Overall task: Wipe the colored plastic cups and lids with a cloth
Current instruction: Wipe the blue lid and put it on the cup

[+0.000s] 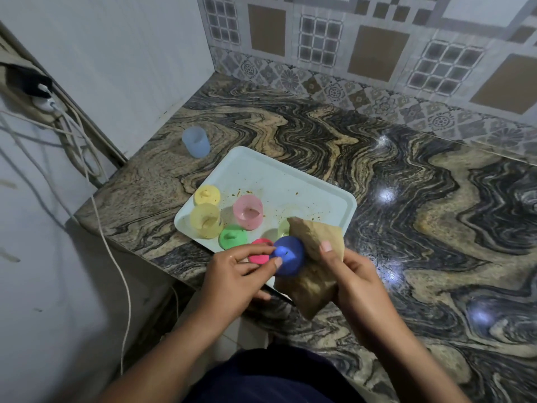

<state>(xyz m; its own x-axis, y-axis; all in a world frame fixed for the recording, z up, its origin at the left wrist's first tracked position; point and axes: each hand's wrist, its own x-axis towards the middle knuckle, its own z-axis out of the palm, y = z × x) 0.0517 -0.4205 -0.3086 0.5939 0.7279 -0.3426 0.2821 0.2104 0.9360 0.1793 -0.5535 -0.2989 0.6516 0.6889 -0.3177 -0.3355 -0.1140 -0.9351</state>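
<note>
Blue plastic lid held just above the near edge of the tray, cloth against it.
The left hand pinches the small domed lid between thumb and fingertips. The right hand is curled round the bunched brown cloth, which touches the lid's side. The lid looks light, stiff and smooth, probably slippery if damp, so the rim seems a surer hold than the little knob on top. There may be a dark speck by that knob, but it's blurred. A pale blue cup stands well apart on the marbled countertop.
</note>
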